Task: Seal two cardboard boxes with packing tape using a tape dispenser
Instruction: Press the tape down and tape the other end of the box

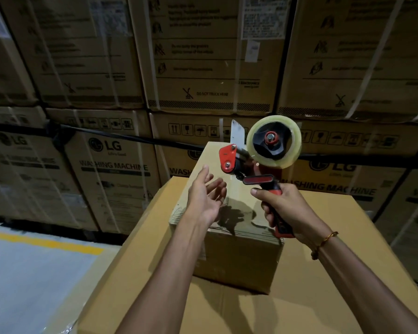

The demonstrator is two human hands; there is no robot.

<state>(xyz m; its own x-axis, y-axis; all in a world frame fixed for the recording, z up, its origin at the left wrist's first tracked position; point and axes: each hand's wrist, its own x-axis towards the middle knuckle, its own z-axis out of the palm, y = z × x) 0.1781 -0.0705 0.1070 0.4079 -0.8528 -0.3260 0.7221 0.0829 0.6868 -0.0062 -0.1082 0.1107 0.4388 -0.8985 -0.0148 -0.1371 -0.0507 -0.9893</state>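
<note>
In the head view I saw the right hand (285,208) wrapped round the red-and-black grip of the dispenser (258,160). It held the tool raised above the box (237,249), front end pointing away and to the left, with the roll (292,138) of clear tape on the right side. A pale flap (237,131) stood up from the front end; I could not tell whether it was a tape tail or a guard plate. The left hand (206,196) hung open, palm up, fingers loosely spread. It was just beside the dispenser's red front and touched nothing I could make out.

The box sat on a larger carton (155,261) with its flaps down. A glossy strip (232,189) appeared to run along its top seam, though glare left me unsure how far it reached. A stack (106,165) of printed cartons filled the background.

I judged this to be a gap between strips, with the dispenser off the cardboard and the free hand about to find the tape end. As I read it, the next move called for drawing the tail out and pressing it onto one edge. The dispenser would then be pulled flat along the seam while the box was steadied. I saw only one small box; I could not place the second.
</note>
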